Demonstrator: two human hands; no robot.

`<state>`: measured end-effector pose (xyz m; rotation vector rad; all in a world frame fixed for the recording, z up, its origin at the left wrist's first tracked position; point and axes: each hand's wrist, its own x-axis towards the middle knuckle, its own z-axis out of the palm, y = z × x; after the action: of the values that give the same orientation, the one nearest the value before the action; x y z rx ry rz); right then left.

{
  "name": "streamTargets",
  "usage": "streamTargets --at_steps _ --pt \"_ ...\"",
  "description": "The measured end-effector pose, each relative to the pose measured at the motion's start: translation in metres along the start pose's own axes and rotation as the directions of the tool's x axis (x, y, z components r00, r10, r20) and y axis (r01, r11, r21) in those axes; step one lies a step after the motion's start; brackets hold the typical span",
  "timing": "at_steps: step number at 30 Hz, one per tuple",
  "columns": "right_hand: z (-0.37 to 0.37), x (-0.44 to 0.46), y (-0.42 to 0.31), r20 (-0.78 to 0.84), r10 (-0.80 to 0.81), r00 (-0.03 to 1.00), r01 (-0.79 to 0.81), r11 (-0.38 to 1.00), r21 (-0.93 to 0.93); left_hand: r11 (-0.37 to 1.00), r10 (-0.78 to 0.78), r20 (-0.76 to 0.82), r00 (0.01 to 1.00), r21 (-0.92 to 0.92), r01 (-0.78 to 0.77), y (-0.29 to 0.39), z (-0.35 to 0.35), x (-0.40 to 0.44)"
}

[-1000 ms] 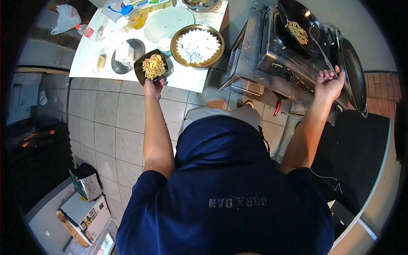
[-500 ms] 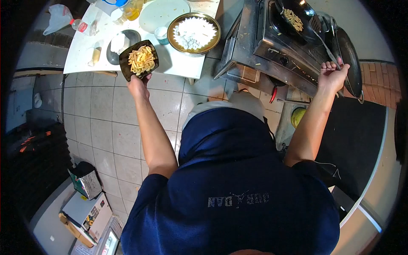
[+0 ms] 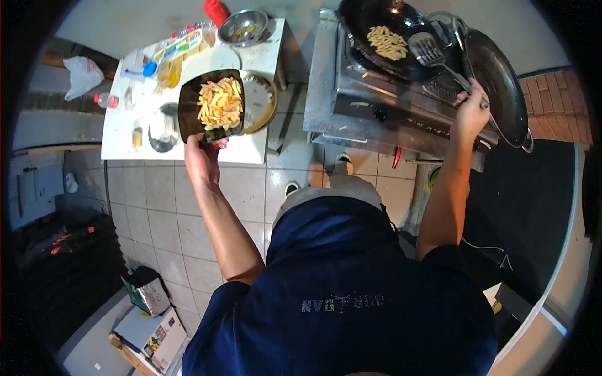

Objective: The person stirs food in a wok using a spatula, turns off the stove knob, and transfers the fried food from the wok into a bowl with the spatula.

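My left hand (image 3: pixel 204 160) is closed on the near edge of a dark square bowl (image 3: pixel 188 103). Golden fries (image 3: pixel 221 103) are heaped inside it, and it is held up over the table's front. The fingers of my right hand (image 3: pixel 471 113) wrap round the handle of a slotted spatula (image 3: pixel 427 50). Its blade is in the black wok (image 3: pixel 354 28), beside a batch of paler fries (image 3: pixel 387 42). The wok sits on the stove (image 3: pixel 357 97). Behind the bowl, a golden-rimmed pan (image 3: pixel 268 116) is partly hidden.
A second black pan (image 3: pixel 495 81) leans right of the wok, close to my right hand. On the white table (image 3: pixel 244 150) stand a metal bowl (image 3: pixel 243 28), a red bottle (image 3: pixel 216 11), a blue-capped jug (image 3: pixel 149 69) and a small dark plate (image 3: pixel 164 144). A plastic bag (image 3: pixel 83 76) hangs at the left.
The bowl of fries is now higher and tilted more toward the camera, covering part of the golden-rimmed pan. The spatula blade has shifted toward the fries in the wok. My head view has moved.
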<state>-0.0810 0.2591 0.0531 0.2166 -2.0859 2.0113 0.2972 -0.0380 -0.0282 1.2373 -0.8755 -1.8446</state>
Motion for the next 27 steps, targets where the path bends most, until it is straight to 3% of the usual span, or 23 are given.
streamTargets --at_steps 1,4,8,14,16,22,27 --pt "-0.001 0.007 0.006 0.044 -0.006 0.999 0.006 1.000 0.017 1.000 -0.001 0.097 0.995 -0.025 0.004 -0.006 0.008 0.007" --pt "-0.001 0.024 0.022 0.121 -0.066 0.990 0.065 0.998 0.011 0.998 -0.021 0.139 0.990 -0.058 0.030 -0.007 0.053 0.009" --pt "0.007 0.050 0.028 0.225 -0.092 0.970 0.145 0.962 -0.232 0.999 0.027 0.210 0.977 -0.047 -0.018 -0.008 0.110 -0.002" --pt "0.025 0.092 0.032 0.376 -0.137 0.916 0.280 0.890 -0.359 0.993 0.072 0.254 0.965 -0.109 -0.046 -0.017 0.161 -0.026" --pt "0.032 0.100 0.040 0.389 -0.111 0.915 0.263 0.892 -0.366 0.992 0.064 0.145 0.987 -0.117 -0.047 -0.011 0.181 -0.037" --pt "0.038 0.094 0.043 0.462 0.114 0.879 0.113 0.893 -0.435 0.988 0.047 0.240 0.970 -0.157 -0.009 -0.013 0.197 -0.017" --pt "0.026 0.074 0.058 0.518 0.186 0.835 -0.020 0.951 -0.309 0.996 0.068 0.264 0.962 -0.074 -0.050 -0.006 0.215 -0.011"
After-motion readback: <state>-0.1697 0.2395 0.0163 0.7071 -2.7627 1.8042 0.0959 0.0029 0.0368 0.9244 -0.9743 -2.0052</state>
